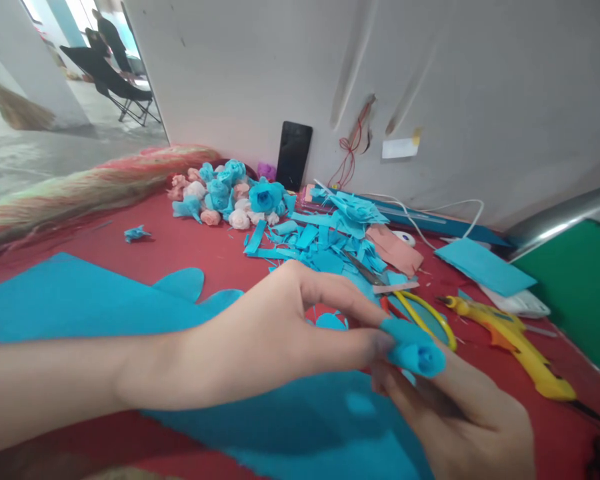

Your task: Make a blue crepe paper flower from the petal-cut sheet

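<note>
One blue felt roll (414,349) sits between two hands. The left hand (280,327) reaches in from the left and pinches the roll's near end between thumb and forefinger, clenched on it. The right hand (460,420) comes up from below with its fingertips touching the underside of the roll; whether it truly clamps the roll or only props it I cannot tell, since the roll hides the contact.

The roll's long axis runs from the left hand's pinch down and to the right. Its open, spiralled end points away from that pinch, toward the viewer.

Under both hands lies one large blue sheet (80,300) on the red table (190,247). Just beyond the grip is one pair of yellow-handled scissors (427,313), and to the right of the grip one yellow glue gun (513,337). Farther beyond the grip spreads a heap of blue scraps (320,243), too many to count, with one pink piece (395,250) beside it. Beyond that sits a cluster of finished flowers (225,193), blue and pale pink, too bunched to count exactly. One black phone (293,155) leans upright on the wall, and one flat blue rectangle (483,265) lies far right of the grip.
</note>
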Available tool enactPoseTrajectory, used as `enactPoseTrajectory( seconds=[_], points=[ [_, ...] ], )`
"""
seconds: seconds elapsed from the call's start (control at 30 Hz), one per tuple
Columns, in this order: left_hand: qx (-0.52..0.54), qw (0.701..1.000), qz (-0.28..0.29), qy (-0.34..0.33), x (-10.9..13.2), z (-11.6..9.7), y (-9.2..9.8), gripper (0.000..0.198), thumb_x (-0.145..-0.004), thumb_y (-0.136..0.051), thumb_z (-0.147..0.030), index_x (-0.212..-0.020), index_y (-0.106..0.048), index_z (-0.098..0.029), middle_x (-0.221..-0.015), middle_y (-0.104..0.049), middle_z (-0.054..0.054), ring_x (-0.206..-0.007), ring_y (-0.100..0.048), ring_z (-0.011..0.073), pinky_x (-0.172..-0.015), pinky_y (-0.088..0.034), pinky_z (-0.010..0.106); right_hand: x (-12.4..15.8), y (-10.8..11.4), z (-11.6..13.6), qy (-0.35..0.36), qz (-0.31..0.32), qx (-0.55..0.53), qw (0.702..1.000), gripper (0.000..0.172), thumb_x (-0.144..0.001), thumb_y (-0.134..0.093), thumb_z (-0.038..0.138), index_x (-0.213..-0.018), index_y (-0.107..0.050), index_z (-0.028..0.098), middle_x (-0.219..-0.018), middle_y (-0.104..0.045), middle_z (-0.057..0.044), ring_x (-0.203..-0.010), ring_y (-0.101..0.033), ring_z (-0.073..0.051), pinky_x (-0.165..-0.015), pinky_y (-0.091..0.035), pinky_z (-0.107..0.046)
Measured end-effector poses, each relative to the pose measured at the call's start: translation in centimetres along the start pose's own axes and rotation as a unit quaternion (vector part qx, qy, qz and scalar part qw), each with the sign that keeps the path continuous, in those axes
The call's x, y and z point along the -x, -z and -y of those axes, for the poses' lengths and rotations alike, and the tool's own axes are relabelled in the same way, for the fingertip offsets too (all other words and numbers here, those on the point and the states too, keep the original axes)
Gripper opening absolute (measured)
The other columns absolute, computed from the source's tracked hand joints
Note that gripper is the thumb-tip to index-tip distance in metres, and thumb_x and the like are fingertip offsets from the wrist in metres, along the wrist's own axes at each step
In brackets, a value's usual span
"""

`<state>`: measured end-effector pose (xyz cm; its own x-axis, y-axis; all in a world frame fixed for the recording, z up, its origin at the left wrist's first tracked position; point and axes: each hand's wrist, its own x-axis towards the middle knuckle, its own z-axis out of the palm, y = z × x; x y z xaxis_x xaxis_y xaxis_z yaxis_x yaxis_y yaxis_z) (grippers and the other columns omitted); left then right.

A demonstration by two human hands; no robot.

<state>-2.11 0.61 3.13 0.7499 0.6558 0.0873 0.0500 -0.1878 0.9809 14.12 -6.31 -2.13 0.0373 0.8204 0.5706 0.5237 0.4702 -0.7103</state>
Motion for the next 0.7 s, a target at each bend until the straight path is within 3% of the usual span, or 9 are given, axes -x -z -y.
enactPoseTrajectory(
  seconds=[0.17,0.33,0.53,0.7],
  points=[
    [-0.022,0.999,0.011,-0.033,-0.01,0.19,0.21,0.015,-0.079,-0.054,-0.019,-0.081,-0.069,-0.017,-0.070,-0.063,-0.003,-0.072,-0.058,0.0067,-0.071,-0.046,0.013,-0.23,0.05,0.56,-0.012,0.037,-0.032,0.999,0.020,-0.077,-0.055,0.009,-0.080,-0.062,0.028,-0.068,-0.060,0.008,-0.053,-0.056,-0.004,-0.052,-0.049,-0.005],
    [-0.054,0.997,0.003,-0.059,0.07,0.18,0.44,0.019,-0.081,-0.053,-0.023,-0.072,-0.069,-0.018,-0.074,-0.064,-0.003,-0.075,-0.056,0.0066,-0.075,-0.045,0.013,-0.23,0.14,0.79,-0.022,0.032,-0.035,0.999,0.018,-0.078,-0.055,0.010,-0.079,-0.062,0.027,-0.064,-0.060,0.008,-0.052,-0.057,-0.003,-0.054,-0.048,-0.004],
    [-0.077,0.996,-0.003,-0.052,0.07,0.11,0.48,0.023,-0.081,-0.052,-0.025,-0.065,-0.068,-0.020,-0.074,-0.065,-0.004,-0.075,-0.055,0.0069,-0.074,-0.043,0.014,-0.26,-0.01,0.59,-0.073,0.028,-0.074,0.994,0.013,-0.078,-0.058,0.018,-0.077,-0.063,0.029,-0.060,-0.061,0.007,-0.049,-0.058,-0.006,-0.048,-0.049,-0.007],
    [-0.077,0.997,0.007,-0.029,0.18,0.22,0.48,0.016,-0.079,-0.054,-0.023,-0.076,-0.069,-0.021,-0.076,-0.065,-0.005,-0.077,-0.055,0.0074,-0.074,-0.043,0.014,-0.47,-0.11,0.70,-0.097,0.049,-0.101,0.989,0.012,-0.077,-0.059,0.019,-0.074,-0.063,0.030,-0.058,-0.061,0.008,-0.047,-0.057,-0.006,-0.048,-0.049,-0.006]
  ],
)
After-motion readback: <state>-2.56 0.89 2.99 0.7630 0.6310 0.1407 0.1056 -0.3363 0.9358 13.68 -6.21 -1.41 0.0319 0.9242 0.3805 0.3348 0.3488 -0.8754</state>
